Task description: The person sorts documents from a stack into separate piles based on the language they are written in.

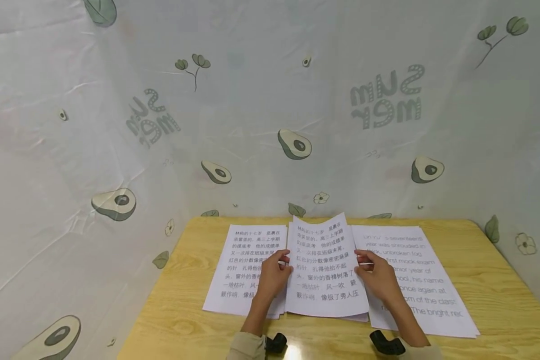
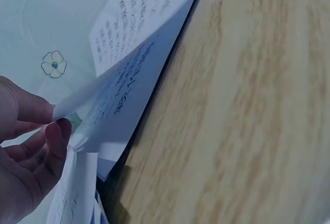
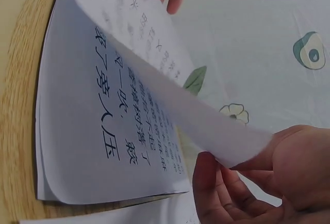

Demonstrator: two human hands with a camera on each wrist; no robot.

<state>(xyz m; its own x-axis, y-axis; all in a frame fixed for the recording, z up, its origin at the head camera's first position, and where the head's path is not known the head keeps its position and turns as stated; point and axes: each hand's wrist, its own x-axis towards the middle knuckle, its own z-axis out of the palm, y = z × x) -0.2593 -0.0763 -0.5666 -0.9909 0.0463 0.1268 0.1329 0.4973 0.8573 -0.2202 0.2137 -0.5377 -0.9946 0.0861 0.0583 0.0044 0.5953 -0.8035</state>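
A printed paper sheet (image 1: pixel 321 272) with Chinese text is raised off the middle pile, its upper part bowed. My left hand (image 1: pixel 273 275) pinches its left edge between thumb and fingers, as the left wrist view shows with the hand (image 2: pixel 28 154) at the lower left. On the opposite edge, my right hand (image 1: pixel 380 280) pinches the sheet, thumb on the near face. Beneath, another printed page (image 3: pixel 108 126) lies on the table, seen in the right wrist view. How many sheets lie in the middle pile is hidden.
Left of the middle lies a pile of Chinese-text pages (image 1: pixel 234 260), partly behind my left arm. A pile of English-text pages (image 1: pixel 432 300) lies to the right, under my right forearm. The wooden table (image 1: pixel 171 310) ends at a patterned cloth (image 1: pixel 252 125) behind.
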